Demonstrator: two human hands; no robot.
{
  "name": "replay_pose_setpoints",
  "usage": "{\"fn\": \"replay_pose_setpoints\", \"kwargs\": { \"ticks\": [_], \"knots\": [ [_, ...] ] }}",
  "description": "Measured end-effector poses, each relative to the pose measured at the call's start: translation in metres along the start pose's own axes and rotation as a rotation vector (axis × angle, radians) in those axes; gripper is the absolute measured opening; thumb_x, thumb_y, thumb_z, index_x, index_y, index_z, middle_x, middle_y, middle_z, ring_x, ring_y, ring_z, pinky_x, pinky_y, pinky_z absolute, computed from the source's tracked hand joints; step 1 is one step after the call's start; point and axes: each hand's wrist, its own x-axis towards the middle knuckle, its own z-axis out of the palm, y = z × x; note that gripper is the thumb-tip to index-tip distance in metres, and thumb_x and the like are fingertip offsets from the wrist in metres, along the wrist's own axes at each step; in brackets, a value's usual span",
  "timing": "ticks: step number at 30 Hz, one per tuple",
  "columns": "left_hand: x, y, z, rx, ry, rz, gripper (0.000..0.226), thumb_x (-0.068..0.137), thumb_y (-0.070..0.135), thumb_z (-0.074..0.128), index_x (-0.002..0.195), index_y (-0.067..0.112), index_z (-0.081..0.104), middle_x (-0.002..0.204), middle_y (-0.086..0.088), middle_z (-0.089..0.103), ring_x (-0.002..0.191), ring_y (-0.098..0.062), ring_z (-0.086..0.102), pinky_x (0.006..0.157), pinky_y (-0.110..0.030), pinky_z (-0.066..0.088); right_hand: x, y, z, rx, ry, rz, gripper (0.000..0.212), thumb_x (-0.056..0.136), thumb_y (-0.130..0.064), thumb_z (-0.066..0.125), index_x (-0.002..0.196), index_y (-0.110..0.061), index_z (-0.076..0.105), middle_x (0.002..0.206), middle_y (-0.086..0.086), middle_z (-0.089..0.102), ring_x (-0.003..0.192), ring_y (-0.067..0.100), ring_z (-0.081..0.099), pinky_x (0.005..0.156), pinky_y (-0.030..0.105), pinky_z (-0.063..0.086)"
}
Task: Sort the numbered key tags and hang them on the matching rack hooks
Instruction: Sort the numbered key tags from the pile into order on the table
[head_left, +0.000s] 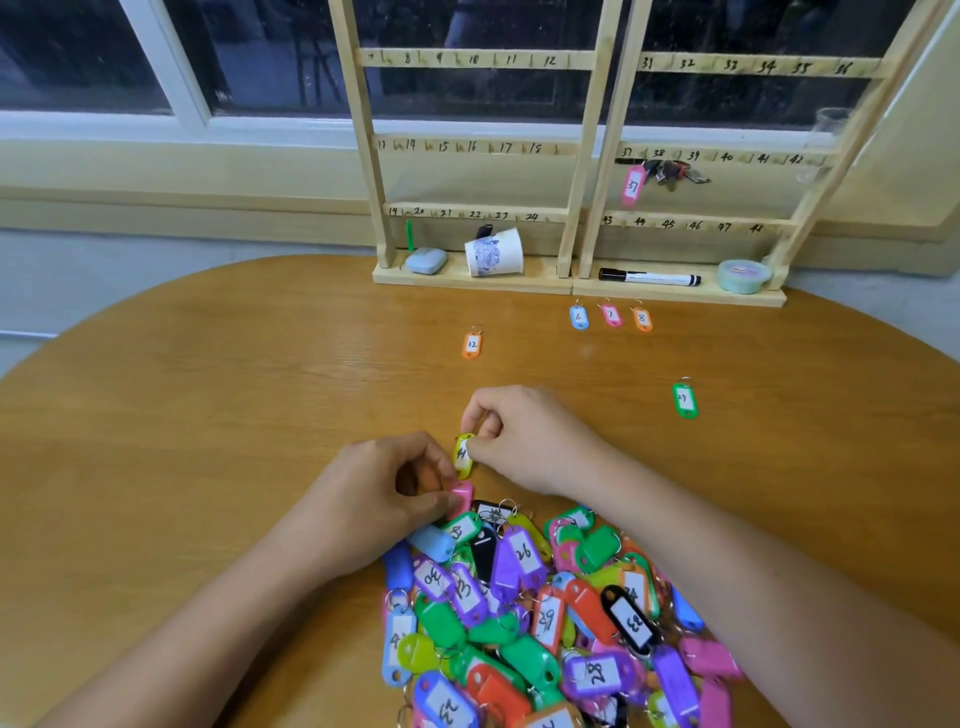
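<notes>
Wooden tabletop (208, 415) under a window (156, 52), right hand (524, 436) fingers pinching yellow tag (464, 466), left hand (379, 499) fingers gripping pink tag (461, 492) at its 6 o'clock, tag pile (545, 613) at tabletop's 6 o'clock, numbered rack (441, 280) at 12 o'clock

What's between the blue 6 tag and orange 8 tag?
The pink 7 tag lies between the blue 6 tag and the orange 8 tag, touching neither; head view.

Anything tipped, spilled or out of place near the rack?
Yes: the white paper cup with blue print lies on its side on the base of the wooden key rack, under the hooks marked 19 to 24. Nothing seems spilled from it. Otherwise nothing stands out.
</notes>
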Motion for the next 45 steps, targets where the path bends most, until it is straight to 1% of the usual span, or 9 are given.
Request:
{"fn": "replay_pose_setpoints", "kwargs": {
  "ticks": [10, 15, 23, 28, 33, 36, 39, 42, 45],
  "knots": [
    [0.008, 0.013, 0.01, 0.227, 0.094, -0.08, 0.05, 0.068, 0.065, 0.091, 0.083, 0.029, 0.06, 0.071, 0.01, 0.068, 0.069, -0.003, 0.062, 0.054, -0.022, 0.043, -0.018, 0.018, -0.027, 0.056, 0.095, -0.025, 0.01, 0.095, -0.019, 0.071, 0.095, -0.027, 0.076, 0.072, -0.011, 0.065, 0.062, -0.001, 0.058, 0.059, 0.016, 0.041],
    [0.009, 0.019, 0.009, 0.215, 0.058, -0.134, 0.043, 0.071, 0.054, 0.094, 0.083, 0.027, 0.063, 0.074, 0.01, 0.072, 0.067, -0.004, 0.064, 0.061, -0.029, 0.05, -0.042, 0.045, -0.057, 0.131, 0.172, -0.003, 0.01, 0.095, -0.02, 0.075, 0.092, -0.03, 0.077, 0.073, -0.011, 0.065, 0.06, 0.0, 0.053, 0.058, 0.014, 0.041],
    [0.006, 0.03, 0.007, 0.269, 0.083, -0.156, 0.033, 0.076, 0.046, 0.089, 0.081, 0.024, 0.064, 0.07, 0.007, 0.071, 0.066, -0.007, 0.065, 0.057, -0.026, 0.048, -0.065, 0.082, -0.08, 0.226, 0.307, 0.037, 0.013, 0.096, -0.019, 0.076, 0.09, -0.03, 0.079, 0.078, -0.003, 0.067, 0.063, 0.004, 0.049, 0.06, 0.018, 0.041],
    [0.01, 0.035, 0.001, 0.334, 0.093, -0.172, 0.018, 0.08, 0.038, 0.085, 0.079, 0.027, 0.07, 0.069, 0.011, 0.073, 0.068, -0.003, 0.066, 0.06, -0.027, 0.052, -0.067, 0.081, -0.073, 0.26, 0.31, 0.005, 0.014, 0.096, -0.017, 0.076, 0.091, -0.029, 0.079, 0.078, -0.007, 0.066, 0.066, 0.004, 0.051, 0.063, 0.016, 0.043],
    [0.017, 0.039, -0.011, 0.211, 0.074, -0.162, 0.011, 0.084, 0.031, 0.083, 0.084, 0.031, 0.072, 0.071, 0.019, 0.075, 0.065, 0.004, 0.065, 0.053, -0.015, 0.045, -0.065, 0.078, -0.067, 0.304, 0.309, -0.041, 0.013, 0.097, -0.017, 0.075, 0.093, -0.029, 0.079, 0.08, -0.009, 0.068, 0.069, 0.005, 0.053, 0.065, 0.018, 0.046],
    [0.027, 0.049, -0.009, 0.04, 0.063, -0.12, 0.013, 0.09, 0.036, 0.083, 0.091, 0.028, 0.072, 0.075, 0.013, 0.078, 0.068, -0.006, 0.072, 0.063, -0.03, 0.053, -0.065, 0.077, -0.062, 0.222, 0.277, -0.069, 0.016, 0.097, -0.018, 0.074, 0.096, -0.033, 0.078, 0.083, -0.014, 0.066, 0.072, 0.004, 0.057, 0.069, 0.024, 0.049],
    [0.044, 0.051, -0.004, -0.063, 0.048, -0.121, 0.015, 0.092, 0.036, 0.084, 0.094, 0.026, 0.073, 0.078, 0.007, 0.08, 0.077, -0.025, 0.076, 0.071, -0.041, 0.059, -0.065, 0.074, -0.058, 0.05, 0.217, -0.15, 0.024, 0.099, -0.014, 0.069, 0.106, -0.035, 0.078, 0.095, -0.023, 0.068, 0.096, 0.004, 0.063, 0.084, 0.022, 0.048],
    [0.061, 0.048, -0.003, -0.212, 0.017, -0.126, 0.011, 0.093, 0.027, 0.084, 0.098, 0.021, 0.076, 0.083, -0.003, 0.081, 0.084, -0.03, 0.079, 0.09, -0.053, 0.063, -0.066, 0.071, -0.053, -0.078, 0.134, -0.196, 0.032, 0.105, -0.015, 0.059, 0.119, -0.04, 0.075, 0.104, -0.033, 0.065, 0.111, -0.007, 0.055, 0.1, 0.015, 0.032],
    [0.07, 0.044, -0.001, -0.304, -0.001, -0.123, 0.007, 0.094, 0.02, 0.082, 0.1, 0.018, 0.078, 0.087, -0.008, 0.082, 0.089, -0.035, 0.079, 0.094, -0.05, 0.063, -0.067, 0.071, -0.048, -0.096, 0.072, -0.173, 0.037, 0.107, -0.014, 0.055, 0.126, -0.04, 0.073, 0.111, -0.029, 0.062, 0.116, -0.008, 0.052, 0.098, 0.013, 0.023]
  ]
}}
